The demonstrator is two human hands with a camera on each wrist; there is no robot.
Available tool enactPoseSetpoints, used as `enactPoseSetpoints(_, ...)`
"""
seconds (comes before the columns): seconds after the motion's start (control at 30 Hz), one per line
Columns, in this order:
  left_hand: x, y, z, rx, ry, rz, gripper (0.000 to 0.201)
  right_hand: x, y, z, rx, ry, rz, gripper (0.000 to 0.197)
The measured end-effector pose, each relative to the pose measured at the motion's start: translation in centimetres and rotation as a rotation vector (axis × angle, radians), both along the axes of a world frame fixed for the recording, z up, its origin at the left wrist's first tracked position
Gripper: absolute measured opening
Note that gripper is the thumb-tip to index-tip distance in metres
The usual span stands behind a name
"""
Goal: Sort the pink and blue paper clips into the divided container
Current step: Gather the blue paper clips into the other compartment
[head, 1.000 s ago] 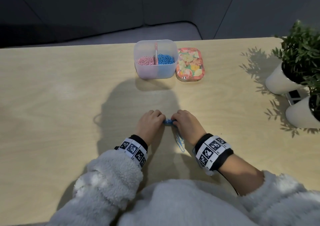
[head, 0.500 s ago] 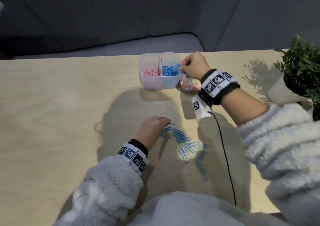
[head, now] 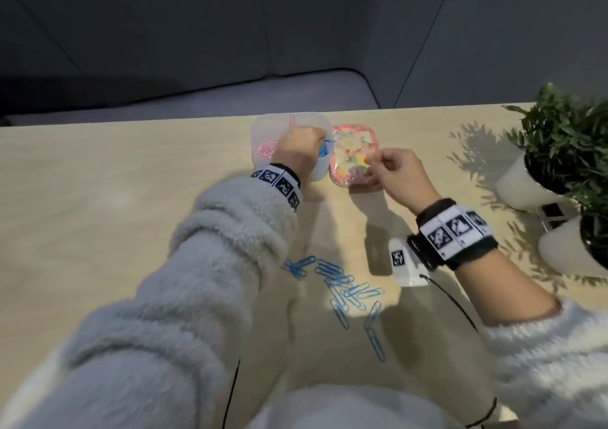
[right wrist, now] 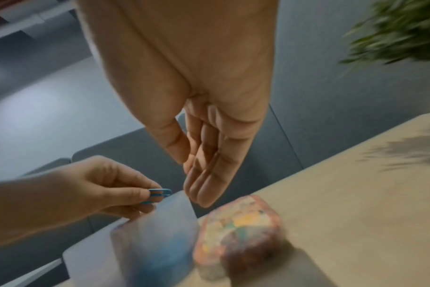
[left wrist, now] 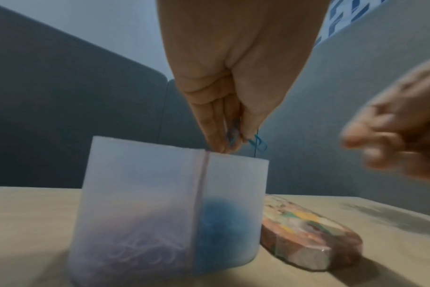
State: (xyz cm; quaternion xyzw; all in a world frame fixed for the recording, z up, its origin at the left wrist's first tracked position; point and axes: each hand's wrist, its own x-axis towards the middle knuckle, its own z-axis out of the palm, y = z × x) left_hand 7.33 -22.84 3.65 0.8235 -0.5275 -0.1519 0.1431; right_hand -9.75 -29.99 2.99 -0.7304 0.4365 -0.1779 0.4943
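The room was dim, and the far wall looked dark. Light fell from above onto the worktop (head: 98, 198), which was brighter than the rest. The plant (head: 566, 139) on the right threw spiky leaf shadows on the wood. Soft dark shadows lay under both arms. A small bright patch sat near the loose blue clips (head: 342, 287). The head picture was blurry and bent at its edges. In the wrist pictures the container (left wrist: 147, 194) and the lid (right wrist: 238, 233) looked smeared and fuzzy.
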Motion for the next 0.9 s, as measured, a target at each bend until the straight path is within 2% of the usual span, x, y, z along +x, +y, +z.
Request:
enactPoseSetpoints(0.1, 0.0, -0.2, -1.4, 0.038, -0.021, -0.048, 0.04, -4.7, 2.2, -2.1, -0.068, 0.103, 0.081, 0.025)
enactPoseSetpoints(0.17, -0.1, 0.4, -2.3, -0.088, -0.042, -0.078, 0.045, -7.6, 4.0, -3.0, -0.126, 0.223, 0.195, 0.022)
enactPoseSetpoints(0.23, -0.5, 1.5, -2.5, -0.272, -0.086, -0.103, 0.036, -10.1, 5.9, -3.7, -0.1, 0.352, 0.372, 0.019)
enactPoseSetpoints(0.27, -0.9, 2.4, -2.5, -0.319, -0.09, -0.102, 0.03, -11.3, 7.0, -4.0, -0.094, 0.438, 0.467, 0.03)
enactPoseSetpoints(0.37, -2.8, 7.0, -3.5, -0.246, -0.061, -0.146, 0.02, -14.1, 10.0, -5.5, -0.12, 0.641, 0.613, 0.094)
enactPoseSetpoints(0.43, -3.7, 10.7, -4.8, -0.013, 0.017, -0.145, 0.025, -15.0, 11.6, -6.0, -0.142, 0.677, 0.587, 0.108)
enactPoseSetpoints(0.47, -3.8, 12.4, -5.6, 0.118, 0.049, -0.129, 0.032, -15.2, 12.1, -6.3, -0.156, 0.669, 0.57, 0.107)
enactPoseSetpoints(0.53, -3.9, 15.1, -6.8, 0.228, 0.084, -0.11, 0.036, -14.9, 12.5, -6.9, -0.186, 0.607, 0.533, 0.095)
enactPoseSetpoints(0.67, -5.2, 16.5, -7.7, 0.153, 0.162, -0.138, 0.024, -12.5, 12.3, -8.2, -0.212, 0.441, 0.455, 0.054)
enactPoseSetpoints(0.77, -6.8, 16.2, -8.0, 0.143, 0.196, -0.183, 0.031, -10.7, 12.1, -8.5, -0.24, 0.371, 0.428, 0.035)
enactPoseSetpoints(0.83, -7.5, 16.3, -7.7, 0.14, 0.164, -0.203, 0.055, -10.6, 11.9, -8.2, -0.257, 0.372, 0.405, 0.041)
enactPoseSetpoints(0.9, -7.8, 16.6, -7.6, 0.138, 0.061, -0.272, 0.09, -10.9, 11.7, -7.6, -0.248, 0.441, 0.386, 0.073)
